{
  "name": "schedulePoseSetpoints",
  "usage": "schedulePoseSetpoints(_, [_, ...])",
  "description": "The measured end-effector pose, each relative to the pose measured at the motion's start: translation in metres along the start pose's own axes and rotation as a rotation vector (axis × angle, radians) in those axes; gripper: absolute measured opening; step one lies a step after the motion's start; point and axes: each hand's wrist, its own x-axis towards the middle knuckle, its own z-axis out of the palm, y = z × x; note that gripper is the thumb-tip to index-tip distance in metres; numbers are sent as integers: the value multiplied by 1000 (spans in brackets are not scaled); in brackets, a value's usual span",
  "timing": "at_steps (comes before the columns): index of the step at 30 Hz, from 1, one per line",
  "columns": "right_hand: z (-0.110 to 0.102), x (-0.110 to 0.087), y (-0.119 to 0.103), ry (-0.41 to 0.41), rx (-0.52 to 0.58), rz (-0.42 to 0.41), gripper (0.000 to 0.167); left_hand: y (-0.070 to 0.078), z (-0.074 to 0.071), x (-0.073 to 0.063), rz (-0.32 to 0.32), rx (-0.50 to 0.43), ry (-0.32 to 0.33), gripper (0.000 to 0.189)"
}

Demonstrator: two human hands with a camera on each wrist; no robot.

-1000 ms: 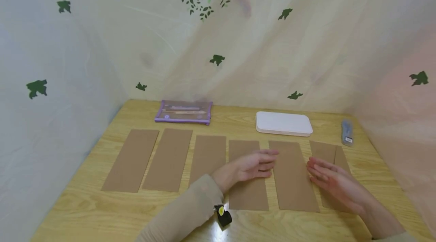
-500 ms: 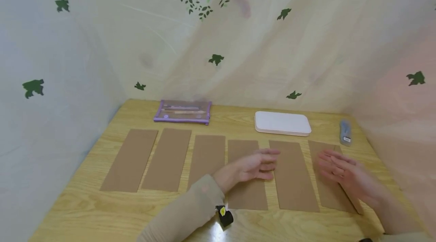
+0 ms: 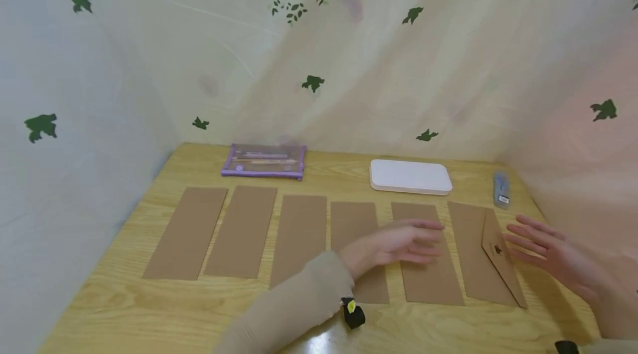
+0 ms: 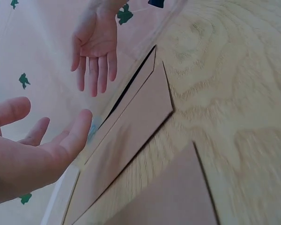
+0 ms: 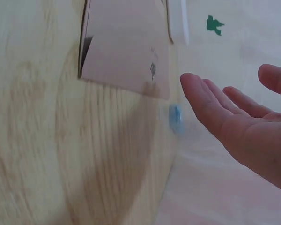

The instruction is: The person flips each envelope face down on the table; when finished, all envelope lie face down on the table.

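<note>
My left hand [image 3: 401, 243] hovers over the fifth brown kraft rectangle [image 3: 432, 282] from the left, fingers extended and holding nothing. At the right end of the row lies a kraft envelope [image 3: 471, 265] whose pointed flap [image 3: 503, 260] folds along its right side. A small dark print [image 5: 152, 70] shows on that flap. Just right of the envelope is my right hand [image 3: 555, 251], with fingers spread and nothing in its grasp. In the left wrist view, the right palm [image 4: 98, 40] faces the left hand [image 4: 33, 159].
Several more brown rectangles [image 3: 184, 235] form the row's left part. Behind them lie a purple-edged clear pouch [image 3: 264, 162] with pencils, a white flat case [image 3: 411, 177] and a small bluish packet [image 3: 502, 190]. A printed curtain [image 3: 319, 44] closes off the back and sides.
My right hand has moved right, off the envelope, uncovering its flap, which now shows a print. The left hand has shifted right, from the fourth rectangle to the fifth.
</note>
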Motion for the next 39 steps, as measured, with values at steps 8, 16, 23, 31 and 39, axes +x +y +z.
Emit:
schedulePoseSetpoints(8, [-14,-12,2,205,-48,174,53,-10,14,30,-57,-49,16,39])
schedulePoseSetpoints(16, [-20,-14,13,192,-15,211,53,-22,21,42,-109,-183,16,37])
schedulePoseSetpoints(23, [-24,-14,12,188,0,245,53,-21,26,43,-109,-188,5,39])
schedulePoseSetpoints(31, [-27,-8,10,144,22,234,54,-18,24,46,-92,-193,17,39])
schedulePoseSetpoints(39, [-25,-8,9,182,-58,242,51,-19,28,46,-92,-213,9,38])
